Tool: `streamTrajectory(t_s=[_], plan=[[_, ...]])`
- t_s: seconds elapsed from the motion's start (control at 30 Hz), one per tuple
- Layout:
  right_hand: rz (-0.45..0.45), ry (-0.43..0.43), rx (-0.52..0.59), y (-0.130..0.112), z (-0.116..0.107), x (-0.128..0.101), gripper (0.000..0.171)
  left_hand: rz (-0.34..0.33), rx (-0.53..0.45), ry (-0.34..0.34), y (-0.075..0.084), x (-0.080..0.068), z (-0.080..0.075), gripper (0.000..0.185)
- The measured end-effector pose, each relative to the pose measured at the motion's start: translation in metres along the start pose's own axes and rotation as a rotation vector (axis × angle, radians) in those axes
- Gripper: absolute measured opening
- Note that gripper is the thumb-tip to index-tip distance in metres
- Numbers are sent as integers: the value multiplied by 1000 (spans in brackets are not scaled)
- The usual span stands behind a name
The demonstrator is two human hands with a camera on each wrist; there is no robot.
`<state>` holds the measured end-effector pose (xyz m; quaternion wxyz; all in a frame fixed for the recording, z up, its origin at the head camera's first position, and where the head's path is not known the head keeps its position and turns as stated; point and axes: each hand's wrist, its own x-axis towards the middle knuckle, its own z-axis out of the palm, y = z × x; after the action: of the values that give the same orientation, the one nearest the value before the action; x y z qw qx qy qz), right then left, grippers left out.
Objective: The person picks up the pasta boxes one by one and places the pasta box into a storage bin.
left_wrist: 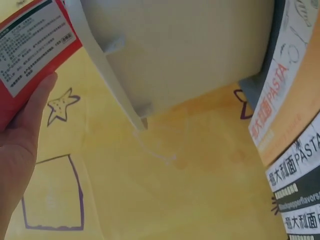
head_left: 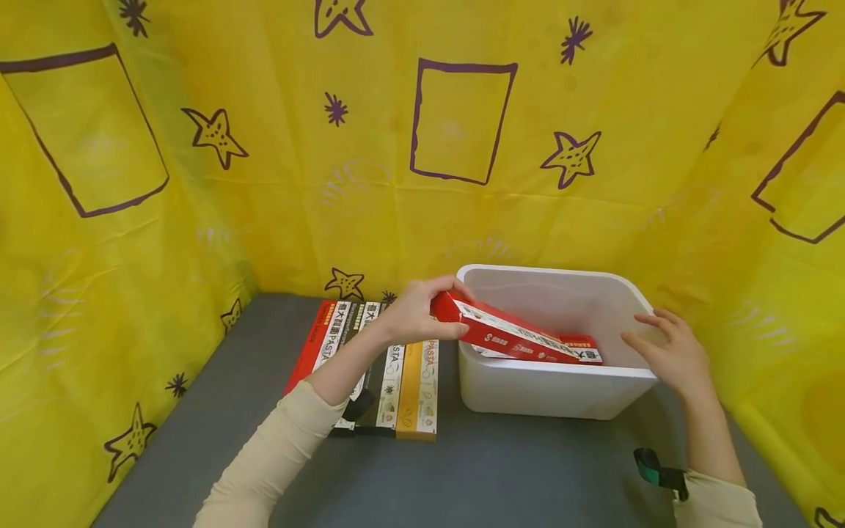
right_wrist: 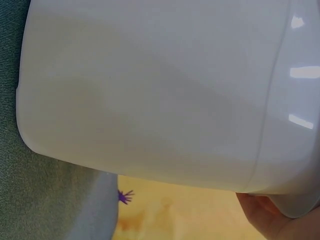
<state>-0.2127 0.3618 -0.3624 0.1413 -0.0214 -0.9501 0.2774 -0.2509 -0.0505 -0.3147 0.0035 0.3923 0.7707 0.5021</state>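
Red carton (head_left: 508, 334) up in the head view, pinched at its near end by the left hand (head_left: 416, 312), far end already dipping over the rim of the white tub (head_left: 548, 385) and resting slanted inside. Right hand (head_left: 673, 352) at the tub's right corner, fingers spread and relaxed, grip wide, steadying rather than clutching. More pasta boxes (head_left: 403, 381) lined up flat on the grey bench (head_left: 502, 469) just left of the tub. Over to the left wrist view: thumb (left_wrist: 30, 115) curled against the carton's label (left_wrist: 32, 50), tub wall (left_wrist: 190, 55) close beside, pasta lettering along the right edge. Right wrist view now: mostly tub wall (right_wrist: 150, 95), a fingertip (right_wrist: 270, 220) just under its rim, grip itself barely visible there. Best handling from here, by the look of it: lowering the held end level so the carton lies flat on the bottom, keeping the tub braced against sliding.
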Motion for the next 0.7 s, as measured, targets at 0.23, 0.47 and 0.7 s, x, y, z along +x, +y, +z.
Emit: streamTrajectory(t_s=[0.23, 0.47, 0.7], plan=[[-6, 12, -8, 3, 3, 0, 57, -11, 114, -57, -3, 17, 10, 31], [-8, 13, -7, 2, 2, -1, 58, 0, 172, -145, -7, 30, 16, 31], [-14, 12, -11, 1, 1, 0, 58, -6, 166, -238, -9, 40, 19, 31]])
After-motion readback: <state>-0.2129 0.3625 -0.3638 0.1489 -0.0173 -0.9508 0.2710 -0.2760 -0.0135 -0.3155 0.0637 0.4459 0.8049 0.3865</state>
